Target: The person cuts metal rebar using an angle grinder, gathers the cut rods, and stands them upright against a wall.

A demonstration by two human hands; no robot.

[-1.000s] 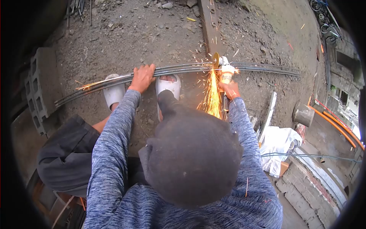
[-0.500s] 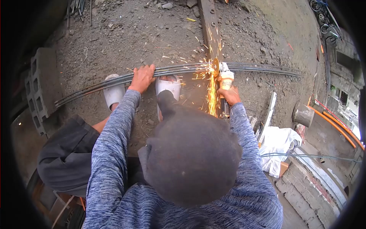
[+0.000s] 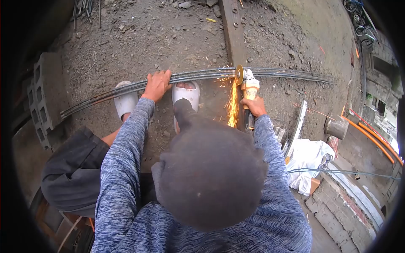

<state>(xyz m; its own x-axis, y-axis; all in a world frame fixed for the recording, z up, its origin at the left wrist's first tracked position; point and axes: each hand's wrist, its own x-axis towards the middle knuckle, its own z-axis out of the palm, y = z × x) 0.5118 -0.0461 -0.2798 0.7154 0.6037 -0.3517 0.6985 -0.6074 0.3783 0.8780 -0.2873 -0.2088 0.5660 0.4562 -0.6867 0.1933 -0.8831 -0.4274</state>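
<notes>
My left hand (image 3: 157, 85) is wrapped over a bundle of long steel rods (image 3: 194, 76) that runs across the view, just left of a foot in a white slipper (image 3: 186, 96). Closed round the body of an angle grinder (image 3: 250, 89) is my right hand (image 3: 255, 106). The grinder's disc (image 3: 239, 74) stands at the rods, over a long brown beam (image 3: 234, 36). Orange sparks stream from the disc down toward my head covering. Exactly how deep the disc sits in the rods cannot be made out.
Hollow concrete blocks (image 3: 42, 101) stand at the left. To the right lie a metal strip (image 3: 298, 126), a white sack (image 3: 307, 162), a cylindrical container (image 3: 336, 127) and orange pipes (image 3: 373, 141). More thin rods (image 3: 87, 8) lie at the top left.
The spark spray round the disc has shrunk, with fewer sparks flying upward. The grinder has shifted very slightly. My left hand keeps its place on the rods.
</notes>
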